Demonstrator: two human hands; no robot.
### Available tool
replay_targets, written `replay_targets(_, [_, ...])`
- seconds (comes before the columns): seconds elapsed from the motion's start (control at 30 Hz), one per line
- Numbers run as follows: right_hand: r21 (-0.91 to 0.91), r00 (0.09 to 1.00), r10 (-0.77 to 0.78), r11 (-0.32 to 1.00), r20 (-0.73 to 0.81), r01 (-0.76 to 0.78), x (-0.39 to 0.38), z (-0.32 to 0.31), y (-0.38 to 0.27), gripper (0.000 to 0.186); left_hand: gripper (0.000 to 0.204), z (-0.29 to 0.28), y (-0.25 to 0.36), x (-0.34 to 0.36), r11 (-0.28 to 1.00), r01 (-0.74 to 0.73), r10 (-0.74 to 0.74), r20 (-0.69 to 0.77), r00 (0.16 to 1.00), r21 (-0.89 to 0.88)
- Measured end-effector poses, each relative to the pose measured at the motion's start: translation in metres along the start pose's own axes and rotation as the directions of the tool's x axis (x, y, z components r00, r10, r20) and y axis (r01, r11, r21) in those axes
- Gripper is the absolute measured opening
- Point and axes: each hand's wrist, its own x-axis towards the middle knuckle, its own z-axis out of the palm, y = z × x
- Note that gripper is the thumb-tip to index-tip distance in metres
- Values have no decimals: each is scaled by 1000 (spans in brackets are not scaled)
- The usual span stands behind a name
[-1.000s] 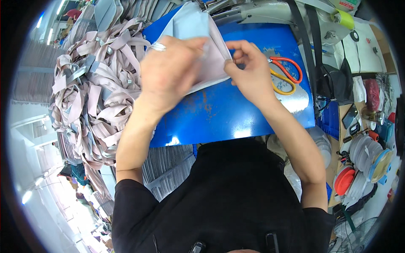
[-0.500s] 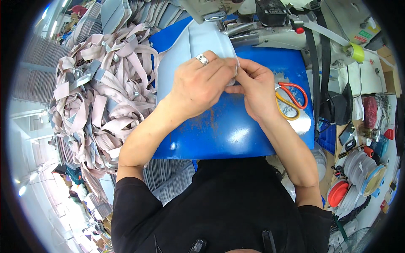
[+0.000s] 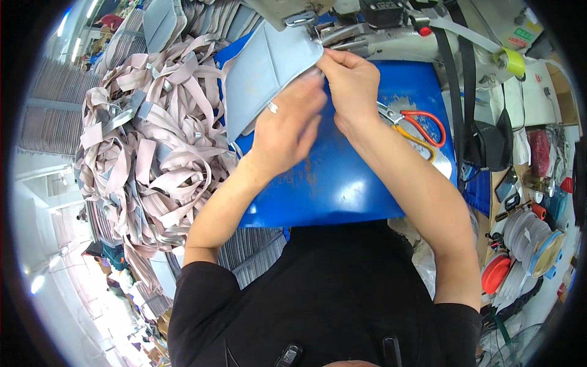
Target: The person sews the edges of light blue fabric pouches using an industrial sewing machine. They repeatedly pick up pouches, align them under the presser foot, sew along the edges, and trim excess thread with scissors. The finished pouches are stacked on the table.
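Note:
A light grey-blue fabric panel (image 3: 260, 70) with a seam down its middle lies tilted at the far side of the blue work surface (image 3: 336, 189), its far edge by the sewing machine's needle area (image 3: 301, 19). At the panel's right corner, my right hand (image 3: 351, 85) is closed, pinching the edge between thumb and fingers. My left hand (image 3: 287, 125), with a ring on one finger, is at the panel's near edge. Its fingers are smeared by motion, so its grip is unclear. Scissors (image 3: 422, 129) with one red and one orange-yellow handle lie right of my right wrist.
A big tangled heap of pale pink straps (image 3: 162, 147) rises on the left. Stacked grey panels (image 3: 251, 254) are below the near edge. Black straps (image 3: 468, 79) hang on the right, beyond which a cluttered shelf holds spools (image 3: 523, 235).
The panel has turned and spread flatter, its right corner shifting left and away from me. My right hand moved up-left with it; my left hand slid down along the near edge.

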Motion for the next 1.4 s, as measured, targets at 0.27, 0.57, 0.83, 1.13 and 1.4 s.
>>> replay_targets(0.27, [-239,997,-70,969,-16,64,1,-3,4,23,50,-33,-10,12,969,180,-228,344,911,167])
replay_targets(0.57, [-221,954,212,961,211,-164,-11,-19,-29,35,38,-76,22,75,918,-104,-54,380,923,382])
replay_targets(0.83, [-161,944,254,962,212,-223,-13,-21,-20,39,66,-110,-49,88,852,-368,1,700,714,374])
replay_targets(1.13, [-64,944,282,959,171,-275,-9,-13,-23,27,42,-119,-10,134,769,-541,-45,873,486,340])
replay_targets(1.4, [-20,948,239,971,211,-240,-2,-12,-12,23,51,-83,14,98,703,-388,-130,644,754,596])
